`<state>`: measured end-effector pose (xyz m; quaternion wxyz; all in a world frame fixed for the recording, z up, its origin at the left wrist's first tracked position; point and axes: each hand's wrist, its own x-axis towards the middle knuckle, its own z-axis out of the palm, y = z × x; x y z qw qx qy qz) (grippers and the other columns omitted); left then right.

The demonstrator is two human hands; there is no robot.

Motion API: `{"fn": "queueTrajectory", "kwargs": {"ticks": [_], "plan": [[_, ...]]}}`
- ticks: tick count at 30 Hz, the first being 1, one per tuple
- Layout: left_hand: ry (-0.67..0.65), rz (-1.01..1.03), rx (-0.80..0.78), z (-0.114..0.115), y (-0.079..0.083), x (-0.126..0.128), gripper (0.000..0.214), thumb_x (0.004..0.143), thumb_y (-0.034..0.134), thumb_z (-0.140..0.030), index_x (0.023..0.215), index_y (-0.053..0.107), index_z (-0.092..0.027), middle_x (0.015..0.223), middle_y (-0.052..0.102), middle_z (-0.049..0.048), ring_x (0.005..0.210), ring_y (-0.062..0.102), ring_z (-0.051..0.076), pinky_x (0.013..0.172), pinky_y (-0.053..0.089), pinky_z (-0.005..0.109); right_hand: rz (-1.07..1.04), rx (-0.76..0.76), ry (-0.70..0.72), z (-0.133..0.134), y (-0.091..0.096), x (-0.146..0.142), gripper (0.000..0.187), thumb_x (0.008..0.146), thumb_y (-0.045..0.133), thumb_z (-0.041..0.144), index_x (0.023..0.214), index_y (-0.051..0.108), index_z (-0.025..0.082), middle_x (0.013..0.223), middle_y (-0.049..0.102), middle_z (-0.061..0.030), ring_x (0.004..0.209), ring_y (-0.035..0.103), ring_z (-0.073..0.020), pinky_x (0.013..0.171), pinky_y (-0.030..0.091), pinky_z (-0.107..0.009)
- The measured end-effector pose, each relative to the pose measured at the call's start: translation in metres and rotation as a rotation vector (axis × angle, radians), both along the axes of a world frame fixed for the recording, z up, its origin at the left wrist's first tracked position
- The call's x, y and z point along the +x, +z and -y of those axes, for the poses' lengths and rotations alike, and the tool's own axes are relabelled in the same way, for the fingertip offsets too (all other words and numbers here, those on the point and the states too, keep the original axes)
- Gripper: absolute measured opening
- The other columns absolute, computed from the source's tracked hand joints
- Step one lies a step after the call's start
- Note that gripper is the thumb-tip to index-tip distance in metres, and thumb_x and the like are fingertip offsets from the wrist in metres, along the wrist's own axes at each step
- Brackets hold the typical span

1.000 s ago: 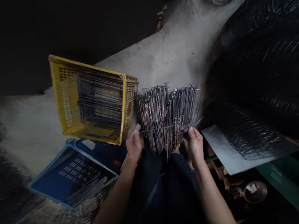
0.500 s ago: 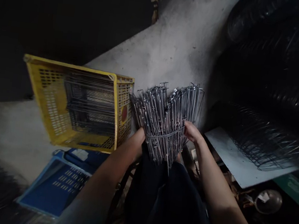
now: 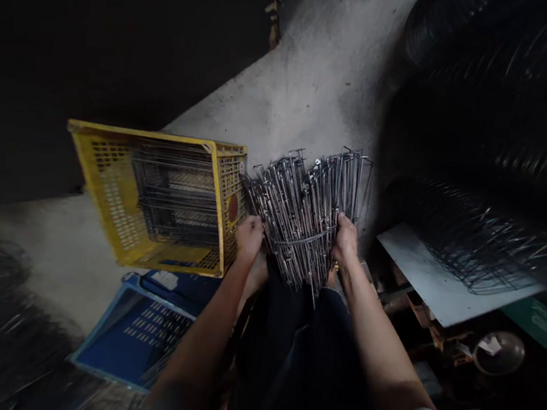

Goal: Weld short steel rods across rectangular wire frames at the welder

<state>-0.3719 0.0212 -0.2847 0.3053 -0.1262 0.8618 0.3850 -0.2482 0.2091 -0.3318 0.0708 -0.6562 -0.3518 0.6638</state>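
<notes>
In the head view, a fanned bundle of thin grey metal rods (image 3: pixel 299 201), far ends bent, stands right of the yellow perforated plastic crate (image 3: pixel 224 225); the left hand (image 3: pixel 250 234) curls at its left side, the right hand (image 3: pixel 346 238), half-closed, at its right, grips unclear; if the thin grey band (image 3: pixel 303 239) slips, rods could spill.

Shiny metal wire bundle (image 3: pixel 297 215), matt plastic yellow crate (image 3: pixel 217 211), rough concrete floor (image 3: pixel 313 89), trousers (image 3: pixel 329 353) apparently of cloth
</notes>
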Motion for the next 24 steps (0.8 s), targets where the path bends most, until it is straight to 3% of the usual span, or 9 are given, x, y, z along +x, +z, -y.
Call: {"fn": "queueTrajectory", "kwargs": {"ticks": [2,5,7,8,11,13,15,20,24], "plan": [[-0.124,-0.18,-0.033,0.001,0.027,0.006,0.022,0.091,0.052,-0.035,0.08,0.062,-0.019,0.077,0.061,0.0035,0.079,0.057,0.02,0.077,0.045,0.033,0.017,0.005,-0.129,0.005,0.007,0.001,0.026,0.076,0.062,0.042,0.078,0.067,0.017,0.072,0.07,0.0009,0.08,0.065,-0.0176,0.081,0.052,-0.032],[-0.659,-0.457,0.054,-0.019,0.057,0.027,0.02,0.092,0.055,-0.032,0.102,0.066,-0.019,0.098,0.065,0.0088,0.096,0.057,0.024,0.088,0.043,0.037,-0.038,0.066,-0.199,0.015,0.02,0.003,0.028,0.079,0.059,0.042,0.085,0.069,0.016,0.079,0.072,-0.0007,0.083,0.066,-0.0182,0.081,0.052,-0.033],[-0.999,-0.523,0.087,-0.042,0.062,0.042,0.027,0.093,0.055,-0.03,0.116,0.064,-0.019,0.107,0.065,0.0114,0.098,0.056,0.026,0.085,0.043,0.039,-0.073,0.111,-0.208,0.022,0.031,0.004,0.03,0.081,0.059,0.042,0.092,0.071,0.016,0.086,0.073,-0.0021,0.087,0.067,-0.0187,0.083,0.052,-0.033],[-1.098,-0.529,0.067,-0.053,0.06,0.048,0.029,0.093,0.053,-0.028,0.119,0.064,-0.019,0.108,0.065,0.0121,0.096,0.055,0.027,0.081,0.042,0.039,-0.076,0.133,-0.201,0.024,0.036,0.004,0.032,0.082,0.059,0.042,0.095,0.071,0.016,0.089,0.074,-0.0027,0.09,0.067,-0.0187,0.084,0.052,-0.034],[-1.181,-0.514,-0.013,-0.075,0.047,0.058,0.024,0.093,0.048,-0.02,0.108,0.067,-0.018,0.095,0.065,0.0114,0.088,0.054,0.027,0.074,0.041,0.04,-0.079,0.174,-0.171,0.027,0.047,0.007,0.036,0.085,0.057,0.044,0.102,0.071,0.015,0.094,0.074,-0.0043,0.094,0.066,-0.0185,0.085,0.052,-0.033],[-1.116,-0.491,0.001,-0.078,0.043,0.059,0.022,0.094,0.046,-0.019,0.098,0.068,-0.02,0.09,0.064,0.0103,0.088,0.055,0.027,0.075,0.041,0.04,-0.11,0.136,-0.164,0.025,0.05,0.009,0.041,0.087,0.054,0.049,0.104,0.07,0.015,0.093,0.074,-0.0054,0.091,0.067,-0.0183,0.083,0.052,-0.033],[-0.953,-0.451,0.086,-0.072,0.048,0.057,0.021,0.095,0.044,-0.021,0.093,0.065,-0.02,0.089,0.065,0.0092,0.089,0.056,0.025,0.078,0.042,0.039,-0.153,0.076,-0.169,0.022,0.049,0.012,0.04,0.086,0.056,0.051,0.101,0.069,0.016,0.092,0.074,-0.0057,0.085,0.067,-0.0175,0.077,0.053,-0.031],[-0.265,-0.265,0.295,-0.029,0.071,0.036,0.012,0.097,0.046,-0.03,0.097,0.054,-0.022,0.082,0.068,0.0023,0.079,0.064,0.017,0.08,0.048,0.032,-0.125,-0.028,-0.253,0.012,0.033,0.017,0.025,0.076,0.069,0.031,0.096,0.062,0.018,0.086,0.075,-0.0033,0.063,0.061,-0.0106,0.067,0.051,-0.024],[0.211,-0.22,0.36,0.026,0.061,0.017,0.019,0.09,0.057,-0.038,0.093,0.047,-0.022,0.07,0.063,-0.0034,0.068,0.063,0.014,0.079,0.049,0.03,-0.063,0.117,-0.213,0.012,0.041,0.018,0.034,0.08,0.064,0.034,0.108,0.054,0.019,0.09,0.074,-0.0029,0.068,0.063,-0.0109,0.07,0.05,-0.025]]}}
